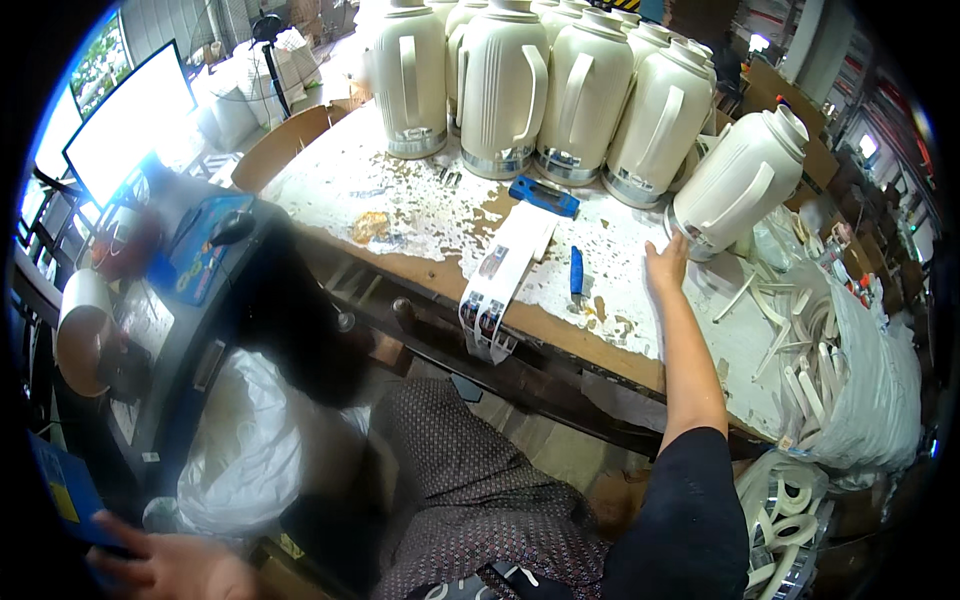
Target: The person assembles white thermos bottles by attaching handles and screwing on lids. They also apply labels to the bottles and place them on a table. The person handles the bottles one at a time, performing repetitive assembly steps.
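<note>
The worn workbench (420, 215), its white coating flaked off in brown patches, runs across the upper middle of the view. Along its far edge stands a row of upright cream flasks (520, 85) with moulded handles and metal base rings. At the right end of that row one cream flask (740, 180) is tipped over at a slant, its base ring low and toward the person, its neck pointing up to the right. The right hand (666, 266) reaches out on a straight arm and touches the lower edge of that base ring, the fingers loosely spread against it rather than wrapped around anything.

To the right a white bag (870, 390) sags off the bench corner, with loose cream handle strips (800, 360) heaped on it and beside the tilted flask. Nearer the middle a strip of labels (505, 275) hangs over the front edge; just beside it lie a blue-handled tool (576, 271) and a blue flat box (543, 195), both between the person and the flask row.

The left hand (170, 565) sits blurred at the lower left, fingers extended on a blue flat piece (60, 490); whether it pinches it I cannot tell
</note>
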Action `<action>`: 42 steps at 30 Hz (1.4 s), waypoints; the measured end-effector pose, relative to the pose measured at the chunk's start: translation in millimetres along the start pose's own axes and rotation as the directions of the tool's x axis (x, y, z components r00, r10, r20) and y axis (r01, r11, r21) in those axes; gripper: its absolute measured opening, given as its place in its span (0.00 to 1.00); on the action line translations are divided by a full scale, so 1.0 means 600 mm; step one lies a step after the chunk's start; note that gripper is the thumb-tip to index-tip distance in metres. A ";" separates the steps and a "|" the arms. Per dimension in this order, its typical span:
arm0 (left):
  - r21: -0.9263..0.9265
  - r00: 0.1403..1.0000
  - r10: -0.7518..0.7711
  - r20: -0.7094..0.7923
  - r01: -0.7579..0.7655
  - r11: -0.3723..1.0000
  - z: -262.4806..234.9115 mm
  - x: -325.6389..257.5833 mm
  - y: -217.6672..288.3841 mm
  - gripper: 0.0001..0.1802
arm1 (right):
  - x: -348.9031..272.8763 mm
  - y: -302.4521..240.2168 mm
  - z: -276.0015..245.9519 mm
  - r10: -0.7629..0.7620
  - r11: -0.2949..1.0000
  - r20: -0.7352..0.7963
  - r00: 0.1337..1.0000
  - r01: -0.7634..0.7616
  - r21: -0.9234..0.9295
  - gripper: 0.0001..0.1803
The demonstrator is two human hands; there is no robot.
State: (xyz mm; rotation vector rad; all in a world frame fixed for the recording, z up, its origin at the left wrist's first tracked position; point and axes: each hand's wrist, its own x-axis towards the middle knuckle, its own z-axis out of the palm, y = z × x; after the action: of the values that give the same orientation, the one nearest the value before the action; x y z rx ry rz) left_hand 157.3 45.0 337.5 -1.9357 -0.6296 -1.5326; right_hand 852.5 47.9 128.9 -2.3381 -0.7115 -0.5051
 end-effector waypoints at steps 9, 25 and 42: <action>0.065 0.710 -0.412 0.570 0.461 0.885 -0.013 -0.361 0.067 0.33 | -0.156 -0.297 -0.004 -0.667 0.694 0.150 0.730 0.536 0.480 0.11; 0.335 0.327 -0.626 0.708 0.624 0.705 -0.136 -0.531 0.099 0.32 | -0.191 -0.342 0.071 -0.673 0.740 0.266 0.691 0.619 0.264 0.08; 0.310 0.346 -0.651 0.676 0.667 0.677 -0.172 -0.563 0.100 0.17 | -0.453 -0.423 -0.149 -0.826 0.330 -0.197 0.528 0.736 0.592 0.09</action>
State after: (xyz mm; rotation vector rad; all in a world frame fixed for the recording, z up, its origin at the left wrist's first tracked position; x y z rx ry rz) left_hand 49.5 -72.3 16.8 -2.4698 -2.0040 -0.9909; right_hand 472.6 56.2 171.3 -1.2524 -1.8208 -0.3962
